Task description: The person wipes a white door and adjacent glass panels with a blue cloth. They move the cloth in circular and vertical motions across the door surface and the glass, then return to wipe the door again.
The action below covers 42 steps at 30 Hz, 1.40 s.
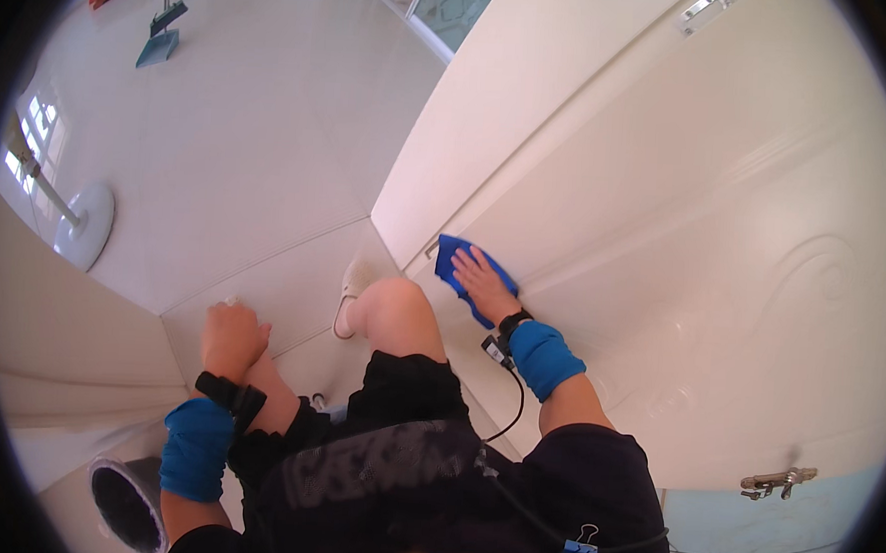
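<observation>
My right hand (484,285) lies with its fingers fairly flat on a blue cloth (450,256), holding it against the face of a cream door panel (640,249). The cloth is near the door's long edge, beside a small metal fitting (432,247). My left hand (235,341) is over my left leg, close to the knee; its fingers curl out of sight, and nothing held shows. Both forearms have blue sleeves, and both wrists carry black straps. A black cable (520,404) hangs near my right wrist.
A metal plate (703,12) sits on the door's edge, and a bolt latch (778,483) at lower right. A dark open container (127,504) stands at lower left. On the tiled floor (270,132) are a round white stand base (89,220) and a dustpan (158,47).
</observation>
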### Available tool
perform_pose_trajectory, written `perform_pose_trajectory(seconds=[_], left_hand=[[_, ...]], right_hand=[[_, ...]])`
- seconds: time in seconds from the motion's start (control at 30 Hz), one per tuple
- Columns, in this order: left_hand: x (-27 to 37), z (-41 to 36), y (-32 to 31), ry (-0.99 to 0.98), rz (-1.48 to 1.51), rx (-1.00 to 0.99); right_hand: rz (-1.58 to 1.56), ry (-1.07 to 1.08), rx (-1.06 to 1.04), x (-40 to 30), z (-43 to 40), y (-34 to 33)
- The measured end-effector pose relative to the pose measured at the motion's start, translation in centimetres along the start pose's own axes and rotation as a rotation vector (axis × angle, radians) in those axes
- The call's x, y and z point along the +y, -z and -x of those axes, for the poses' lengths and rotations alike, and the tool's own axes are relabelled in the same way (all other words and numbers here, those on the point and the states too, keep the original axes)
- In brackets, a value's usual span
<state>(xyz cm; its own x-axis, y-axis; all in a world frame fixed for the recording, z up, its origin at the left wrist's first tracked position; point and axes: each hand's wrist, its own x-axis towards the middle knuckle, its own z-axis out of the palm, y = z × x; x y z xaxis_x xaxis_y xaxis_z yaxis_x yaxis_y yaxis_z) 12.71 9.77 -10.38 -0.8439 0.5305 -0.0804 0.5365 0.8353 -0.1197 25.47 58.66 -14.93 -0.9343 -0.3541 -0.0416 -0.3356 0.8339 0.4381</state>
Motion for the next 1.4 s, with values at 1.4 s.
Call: perform_pose_trajectory(seconds=[1.4], left_hand=[[-6.3,-16.1,-2.0,-0.137,0.108,0.061]], right_hand=[[0.427,-0.322,0.196,7.0,-5.9,11.8]])
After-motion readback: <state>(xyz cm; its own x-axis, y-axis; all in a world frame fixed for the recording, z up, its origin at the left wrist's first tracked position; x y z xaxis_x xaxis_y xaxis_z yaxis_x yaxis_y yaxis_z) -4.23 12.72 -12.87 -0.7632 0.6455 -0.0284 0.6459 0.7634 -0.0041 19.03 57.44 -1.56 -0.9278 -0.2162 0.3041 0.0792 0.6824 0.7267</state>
